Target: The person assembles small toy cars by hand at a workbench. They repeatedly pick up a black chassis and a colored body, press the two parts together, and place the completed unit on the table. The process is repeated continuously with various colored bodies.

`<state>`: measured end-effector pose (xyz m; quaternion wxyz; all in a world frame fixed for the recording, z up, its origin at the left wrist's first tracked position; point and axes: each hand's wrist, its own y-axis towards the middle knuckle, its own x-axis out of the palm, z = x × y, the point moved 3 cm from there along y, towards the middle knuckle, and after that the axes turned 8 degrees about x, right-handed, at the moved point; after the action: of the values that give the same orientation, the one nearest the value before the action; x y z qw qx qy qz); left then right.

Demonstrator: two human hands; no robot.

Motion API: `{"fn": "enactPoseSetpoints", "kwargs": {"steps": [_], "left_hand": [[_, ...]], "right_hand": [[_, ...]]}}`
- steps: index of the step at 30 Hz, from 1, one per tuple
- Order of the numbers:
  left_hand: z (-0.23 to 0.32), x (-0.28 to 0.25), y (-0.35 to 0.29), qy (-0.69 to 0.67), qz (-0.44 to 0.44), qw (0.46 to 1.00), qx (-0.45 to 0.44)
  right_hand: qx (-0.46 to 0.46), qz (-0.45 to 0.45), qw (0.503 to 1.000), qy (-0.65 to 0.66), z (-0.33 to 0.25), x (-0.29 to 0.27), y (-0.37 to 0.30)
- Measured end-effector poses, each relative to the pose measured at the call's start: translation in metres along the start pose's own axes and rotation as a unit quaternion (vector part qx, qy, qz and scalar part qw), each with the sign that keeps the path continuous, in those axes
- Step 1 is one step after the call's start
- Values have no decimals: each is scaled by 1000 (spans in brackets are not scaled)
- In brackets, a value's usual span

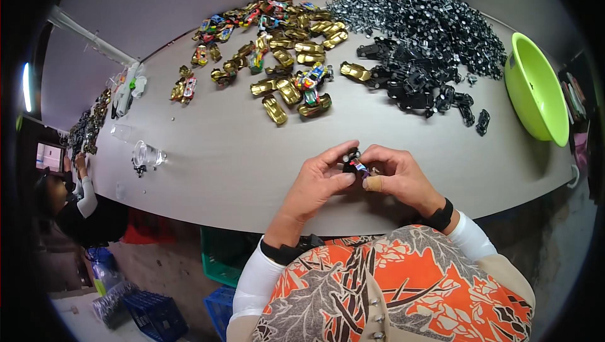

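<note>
Near the table's front edge, my left hand (315,181) and my right hand (403,181) hold a small toy car (360,165) between their fingertips. A black underside with wheels shows on its left, beside a red, blue and white body. Whether those parts are joined I cannot tell. My left thumb and fingers pinch the black side. My right thumb, with a tan bandage around it, presses at the coloured side. Beyond my hands lie gold toy car bodies (288,91), multicoloured toy cars (312,77) and a pile of black car chassis (416,84).
A heap of small silver-and-black wheel parts (428,24) covers the far right. The lime-green basin (535,90) stands at the right edge. A clear plastic cup (148,153) lies on the left. Another person (82,206) sits further left. Crates (154,313) stand on the floor.
</note>
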<state>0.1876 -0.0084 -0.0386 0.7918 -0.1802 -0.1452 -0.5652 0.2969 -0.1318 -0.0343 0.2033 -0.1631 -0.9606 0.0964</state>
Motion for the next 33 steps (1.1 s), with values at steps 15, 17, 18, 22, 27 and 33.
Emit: {"fn": "enactPoseSetpoints", "kwargs": {"steps": [15, 17, 18, 22, 27, 33], "left_hand": [[-2, -6, -3, 19, 26, 999, 3], [2, -1, -4, 37, 33, 999, 16], [6, 5, -5, 38, 36, 998, 17], [1, 15, -6, 60, 64, 995, 54], [1, 4, -3, 19, 60, 997, 35], [4, 14, -5, 2, 55, 998, 35]], "right_hand": [[39, -7, 996, 78, 2, -4, 1], [41, -3, 996, 76, 3, -6, 1], [42, -1, 997, 72, 3, -7, 0], [-43, 35, 998, -16, 6, 0, 2], [-30, 39, 998, 48, 0, -1, 0], [-85, 56, 995, -18, 4, 3, -1]]}}
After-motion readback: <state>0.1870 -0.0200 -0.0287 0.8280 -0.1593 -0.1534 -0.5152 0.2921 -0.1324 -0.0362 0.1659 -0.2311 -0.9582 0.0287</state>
